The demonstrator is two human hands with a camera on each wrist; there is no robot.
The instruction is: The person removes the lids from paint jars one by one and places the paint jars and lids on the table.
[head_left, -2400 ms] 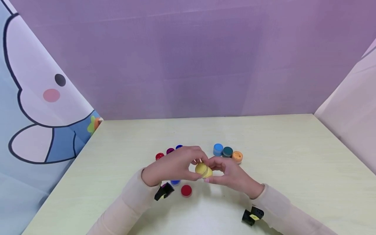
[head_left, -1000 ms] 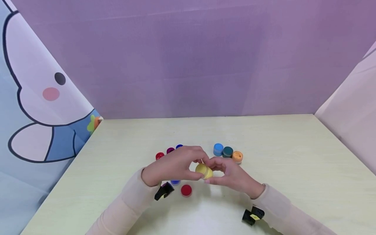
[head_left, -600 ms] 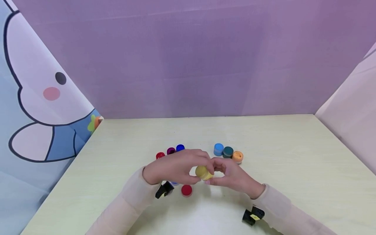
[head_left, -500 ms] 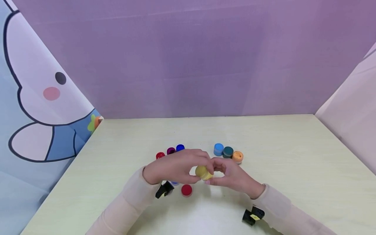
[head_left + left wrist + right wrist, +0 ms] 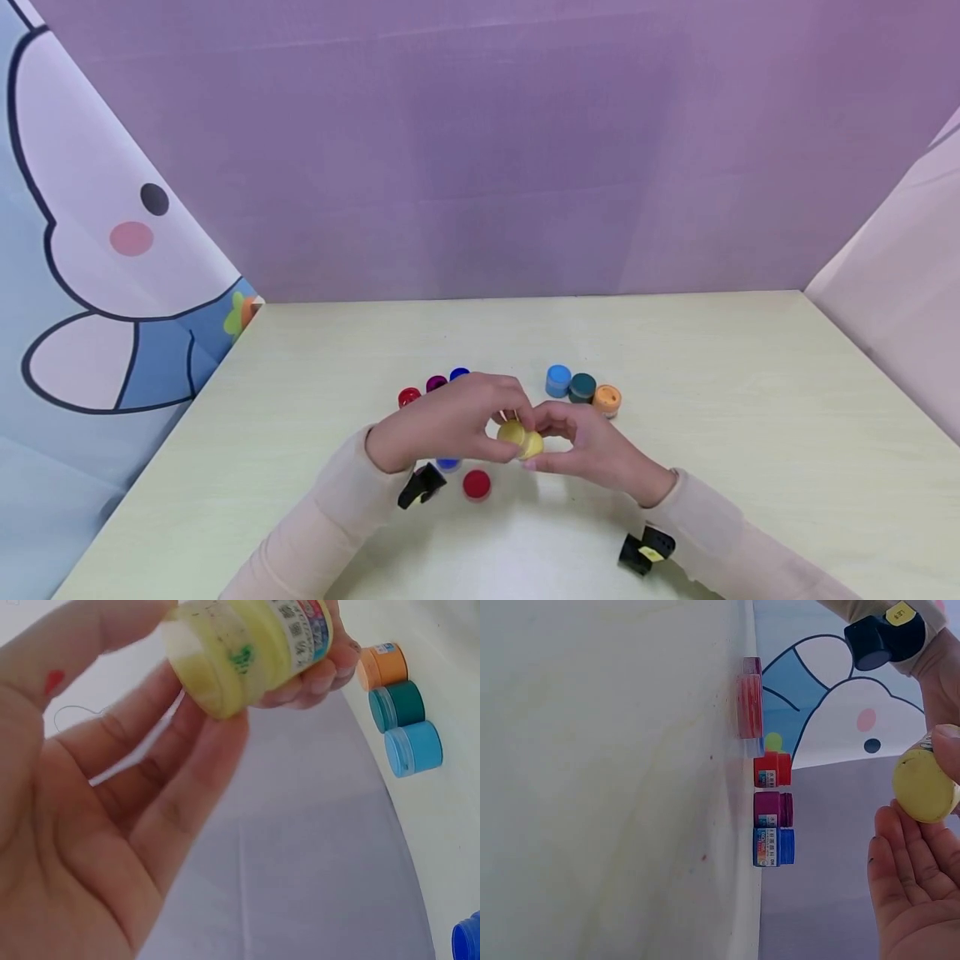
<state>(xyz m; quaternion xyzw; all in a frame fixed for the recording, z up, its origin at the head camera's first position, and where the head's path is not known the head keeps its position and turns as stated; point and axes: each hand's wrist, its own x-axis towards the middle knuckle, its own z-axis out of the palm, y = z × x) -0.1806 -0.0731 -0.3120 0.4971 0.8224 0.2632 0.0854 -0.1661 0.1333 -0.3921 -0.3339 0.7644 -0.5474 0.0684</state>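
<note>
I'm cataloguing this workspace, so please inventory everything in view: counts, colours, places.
Yellow jar: one, yellow, held centrally
Red jar, magenta jar, dark-blue jar: one each, left row
Light-blue jar, teal jar, orange jar: one each, right row
Red lid: one, red, near side
Blue lid: one, blue, beside red lid, partly hidden
Magenta piece: one, magenta, mostly hidden, near lids
Table: one, pale, beneath
Backdrop: one, purple, behind
Cartoon cloth: one, blue and white, left
Side cloth: one, whitish, right
Wrist cameras: two, black, wrists
Sleeves: two, beige, forearms
Left hand: one, gripping yellow jar
Right hand: one, gripping yellow jar
</note>
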